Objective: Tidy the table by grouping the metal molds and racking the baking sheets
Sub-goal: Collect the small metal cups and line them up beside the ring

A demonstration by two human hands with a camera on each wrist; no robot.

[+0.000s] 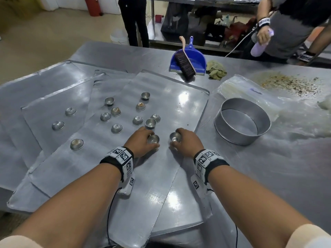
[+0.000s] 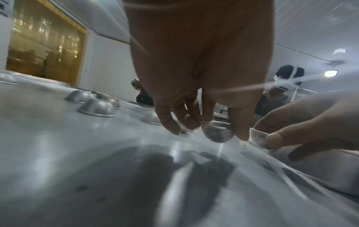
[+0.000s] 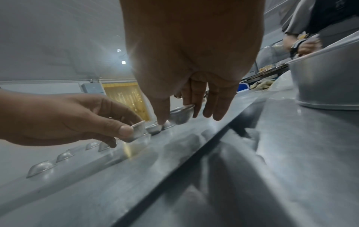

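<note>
Several small round metal molds [image 1: 116,128] lie scattered on overlapping flat baking sheets [image 1: 179,108]; most are upside down, a few stand open side up. My left hand [image 1: 143,140] pinches one mold [image 1: 153,139] by its rim, just above the sheet; the left wrist view shows that mold [image 2: 216,133] between thumb and fingers. Close to its right, my right hand [image 1: 184,142] pinches a second mold [image 1: 175,136], tilted and off the sheet in the right wrist view [image 3: 179,116].
A round cake tin [image 1: 242,120] stands to the right on the table. Behind it lie a clear plastic bag [image 1: 250,90] and crumbs [image 1: 290,83]. A blue dustpan [image 1: 193,58] with brush and a rag [image 1: 215,69] sit at the back. Another person [image 1: 286,24] stands at far right.
</note>
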